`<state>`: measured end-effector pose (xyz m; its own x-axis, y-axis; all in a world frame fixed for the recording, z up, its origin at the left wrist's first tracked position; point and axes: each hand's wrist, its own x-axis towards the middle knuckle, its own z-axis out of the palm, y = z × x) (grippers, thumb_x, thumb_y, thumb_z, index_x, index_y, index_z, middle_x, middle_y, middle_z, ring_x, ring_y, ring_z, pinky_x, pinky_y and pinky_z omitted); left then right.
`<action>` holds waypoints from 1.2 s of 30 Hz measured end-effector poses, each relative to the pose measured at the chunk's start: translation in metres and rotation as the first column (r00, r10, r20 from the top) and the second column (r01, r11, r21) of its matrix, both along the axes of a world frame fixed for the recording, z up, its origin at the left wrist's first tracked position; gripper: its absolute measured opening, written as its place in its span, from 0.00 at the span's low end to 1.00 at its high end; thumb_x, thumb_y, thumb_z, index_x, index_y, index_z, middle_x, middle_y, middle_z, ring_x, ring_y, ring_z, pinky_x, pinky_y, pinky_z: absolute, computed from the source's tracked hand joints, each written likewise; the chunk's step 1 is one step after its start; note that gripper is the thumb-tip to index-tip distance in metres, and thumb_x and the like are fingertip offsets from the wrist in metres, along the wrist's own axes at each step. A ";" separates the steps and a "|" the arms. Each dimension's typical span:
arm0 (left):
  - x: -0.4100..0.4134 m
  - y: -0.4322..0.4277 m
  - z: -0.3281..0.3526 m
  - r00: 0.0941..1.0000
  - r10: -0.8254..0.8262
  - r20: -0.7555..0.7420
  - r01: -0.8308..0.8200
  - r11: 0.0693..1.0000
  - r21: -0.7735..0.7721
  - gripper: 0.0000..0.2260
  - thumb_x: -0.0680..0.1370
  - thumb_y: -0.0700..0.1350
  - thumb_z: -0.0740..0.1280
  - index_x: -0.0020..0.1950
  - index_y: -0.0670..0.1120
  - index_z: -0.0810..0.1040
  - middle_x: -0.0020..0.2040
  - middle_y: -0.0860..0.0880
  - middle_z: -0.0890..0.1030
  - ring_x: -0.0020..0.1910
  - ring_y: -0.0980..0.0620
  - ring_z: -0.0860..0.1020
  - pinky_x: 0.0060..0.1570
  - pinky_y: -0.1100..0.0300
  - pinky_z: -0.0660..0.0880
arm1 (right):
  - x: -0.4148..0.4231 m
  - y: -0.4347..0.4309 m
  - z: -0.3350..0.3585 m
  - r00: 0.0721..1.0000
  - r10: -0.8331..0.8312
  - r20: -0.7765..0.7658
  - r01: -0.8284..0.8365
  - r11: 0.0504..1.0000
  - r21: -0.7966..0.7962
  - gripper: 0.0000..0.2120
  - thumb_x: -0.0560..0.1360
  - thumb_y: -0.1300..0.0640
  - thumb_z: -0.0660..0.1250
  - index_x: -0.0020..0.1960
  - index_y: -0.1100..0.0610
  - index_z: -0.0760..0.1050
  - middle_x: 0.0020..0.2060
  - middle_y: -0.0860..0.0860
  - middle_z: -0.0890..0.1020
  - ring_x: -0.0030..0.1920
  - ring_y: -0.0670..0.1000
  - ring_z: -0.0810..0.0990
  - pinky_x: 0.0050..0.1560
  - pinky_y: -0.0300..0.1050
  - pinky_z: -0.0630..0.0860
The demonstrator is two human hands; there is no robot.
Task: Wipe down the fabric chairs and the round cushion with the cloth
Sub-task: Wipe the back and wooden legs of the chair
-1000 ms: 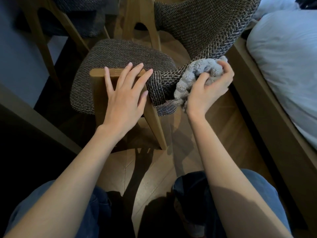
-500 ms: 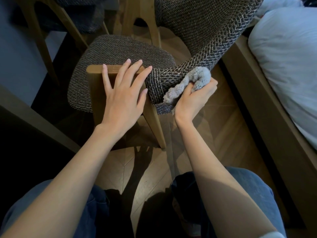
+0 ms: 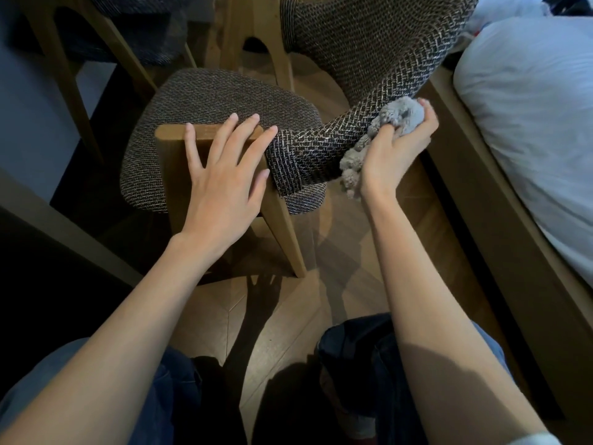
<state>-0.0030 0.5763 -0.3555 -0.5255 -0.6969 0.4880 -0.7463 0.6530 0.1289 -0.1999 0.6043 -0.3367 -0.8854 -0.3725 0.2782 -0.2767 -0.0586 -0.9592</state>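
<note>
Right hand grips bunched cloth against chair backrest edge. Left hand flat, fingers spread — rests on wooden frame.

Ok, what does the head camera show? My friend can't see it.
A right hand presses a bunched grey cloth against a wooden chair's woven fabric backrest. The left hand lies flat on the chair's wooden frame; a white bed stands to the right.
</note>
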 end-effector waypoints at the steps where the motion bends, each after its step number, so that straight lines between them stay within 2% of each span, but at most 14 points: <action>1: 0.000 0.001 0.000 1.000 0.003 -0.002 -0.003 1.000 0.000 0.23 0.81 0.47 0.60 0.76 0.52 0.62 0.76 0.48 0.62 0.77 0.48 0.55 0.72 0.35 0.41 | 0.005 0.000 -0.003 0.997 0.055 0.062 -0.054 0.998 -0.021 0.27 0.74 0.62 0.58 0.72 0.60 0.59 0.70 0.58 0.65 0.64 0.45 0.66 0.63 0.37 0.61; 3: 0.000 0.001 -0.001 1.000 0.006 -0.005 -0.006 1.000 0.002 0.23 0.81 0.47 0.60 0.76 0.52 0.62 0.76 0.48 0.62 0.77 0.47 0.55 0.72 0.36 0.41 | 0.013 0.002 -0.009 0.978 0.134 0.162 -0.126 0.990 -0.056 0.32 0.75 0.54 0.58 0.76 0.58 0.52 0.73 0.55 0.61 0.70 0.49 0.62 0.67 0.40 0.58; 5: 0.000 0.000 -0.002 1.000 0.009 0.000 -0.009 1.000 -0.001 0.23 0.81 0.47 0.61 0.76 0.52 0.62 0.76 0.48 0.62 0.77 0.47 0.55 0.72 0.36 0.40 | 0.012 0.001 -0.014 0.974 0.147 0.172 -0.134 0.987 -0.085 0.30 0.80 0.49 0.59 0.77 0.56 0.53 0.74 0.53 0.61 0.71 0.46 0.61 0.67 0.37 0.58; 7: -0.001 -0.001 0.000 1.000 0.015 -0.005 -0.015 1.000 -0.003 0.23 0.81 0.47 0.61 0.76 0.52 0.62 0.76 0.48 0.62 0.77 0.47 0.55 0.72 0.36 0.41 | 0.007 -0.003 -0.013 0.984 0.100 0.146 -0.089 0.993 -0.080 0.27 0.81 0.47 0.60 0.76 0.53 0.57 0.72 0.51 0.65 0.65 0.37 0.66 0.59 0.26 0.60; 9: -0.002 0.000 0.001 1.000 0.018 -0.001 -0.018 1.000 -0.007 0.23 0.81 0.47 0.60 0.76 0.52 0.62 0.76 0.48 0.62 0.77 0.47 0.55 0.72 0.36 0.41 | 0.008 -0.010 -0.014 0.994 0.027 0.110 -0.023 0.999 -0.032 0.24 0.81 0.47 0.61 0.74 0.52 0.61 0.67 0.52 0.68 0.51 0.30 0.70 0.47 0.19 0.63; 12: -0.002 0.000 -0.002 1.000 0.025 0.007 -0.025 1.000 -0.012 0.23 0.81 0.47 0.60 0.76 0.52 0.62 0.76 0.48 0.62 0.77 0.47 0.55 0.72 0.36 0.41 | 0.013 -0.016 -0.019 0.994 -0.099 0.046 0.099 0.995 0.001 0.21 0.81 0.48 0.60 0.71 0.55 0.64 0.61 0.54 0.69 0.43 0.39 0.72 0.41 0.22 0.68; 15: -0.003 0.000 -0.004 0.999 0.040 0.009 -0.040 0.999 -0.018 0.23 0.81 0.48 0.60 0.76 0.52 0.62 0.76 0.48 0.62 0.77 0.47 0.55 0.72 0.37 0.41 | 0.017 -0.020 -0.027 0.988 -0.150 0.035 0.149 0.989 0.012 0.19 0.82 0.52 0.59 0.69 0.60 0.65 0.60 0.57 0.69 0.45 0.45 0.71 0.38 0.31 0.68; 18: -0.005 0.000 -0.005 0.999 0.046 0.001 -0.046 0.999 -0.023 0.23 0.81 0.48 0.60 0.76 0.52 0.62 0.76 0.48 0.62 0.77 0.47 0.55 0.72 0.38 0.40 | 0.024 -0.020 -0.047 0.982 -0.125 0.141 0.110 0.988 0.105 0.19 0.83 0.53 0.57 0.69 0.62 0.64 0.61 0.59 0.68 0.47 0.49 0.71 0.39 0.36 0.61; 22: -0.005 0.001 -0.004 0.999 0.050 0.006 -0.050 0.998 -0.022 0.23 0.81 0.47 0.60 0.76 0.52 0.62 0.76 0.48 0.62 0.77 0.46 0.56 0.72 0.37 0.41 | 0.023 -0.012 -0.055 0.953 -0.074 0.295 0.021 0.984 0.178 0.18 0.83 0.54 0.54 0.69 0.61 0.62 0.62 0.61 0.68 0.38 0.42 0.67 0.35 0.39 0.59; 25: -0.002 0.000 -0.003 0.999 0.031 0.030 -0.030 0.999 -0.020 0.23 0.81 0.47 0.59 0.76 0.52 0.61 0.77 0.48 0.61 0.77 0.47 0.55 0.72 0.37 0.41 | 0.013 -0.009 -0.028 0.981 -0.088 0.172 0.079 0.995 0.061 0.18 0.83 0.54 0.56 0.69 0.63 0.63 0.59 0.58 0.69 0.40 0.35 0.70 0.37 0.24 0.64; 27: 0.000 -0.001 -0.003 0.999 0.022 0.038 -0.021 1.000 -0.023 0.24 0.81 0.47 0.60 0.77 0.52 0.60 0.77 0.48 0.61 0.77 0.47 0.55 0.72 0.37 0.41 | 0.005 -0.010 -0.006 0.991 -0.124 0.054 0.128 0.990 -0.063 0.19 0.82 0.56 0.59 0.69 0.64 0.65 0.57 0.58 0.70 0.44 0.27 0.69 0.43 0.20 0.65; 30: 0.001 -0.001 -0.003 0.999 0.012 0.036 -0.011 1.000 -0.026 0.24 0.81 0.47 0.60 0.77 0.52 0.60 0.77 0.48 0.60 0.77 0.46 0.55 0.72 0.36 0.41 | 0.006 -0.013 0.000 0.989 -0.146 0.013 0.146 0.985 -0.094 0.20 0.81 0.55 0.61 0.69 0.63 0.65 0.57 0.60 0.72 0.50 0.36 0.72 0.46 0.23 0.67; 32: 0.001 0.000 -0.003 0.999 0.012 0.038 -0.011 1.000 -0.018 0.24 0.81 0.47 0.60 0.77 0.52 0.60 0.77 0.48 0.60 0.77 0.46 0.55 0.72 0.36 0.42 | 0.011 -0.013 -0.013 0.988 -0.139 0.075 0.142 0.989 -0.037 0.18 0.81 0.55 0.61 0.68 0.63 0.66 0.56 0.58 0.71 0.47 0.42 0.72 0.43 0.25 0.67; 36: 0.003 0.000 -0.002 0.998 0.016 0.067 -0.014 1.000 -0.024 0.25 0.81 0.46 0.59 0.78 0.52 0.58 0.78 0.48 0.58 0.77 0.46 0.54 0.72 0.36 0.43 | 0.017 -0.012 -0.030 0.946 -0.097 0.309 0.075 0.994 0.084 0.16 0.83 0.53 0.56 0.67 0.59 0.65 0.58 0.58 0.70 0.39 0.40 0.68 0.37 0.35 0.67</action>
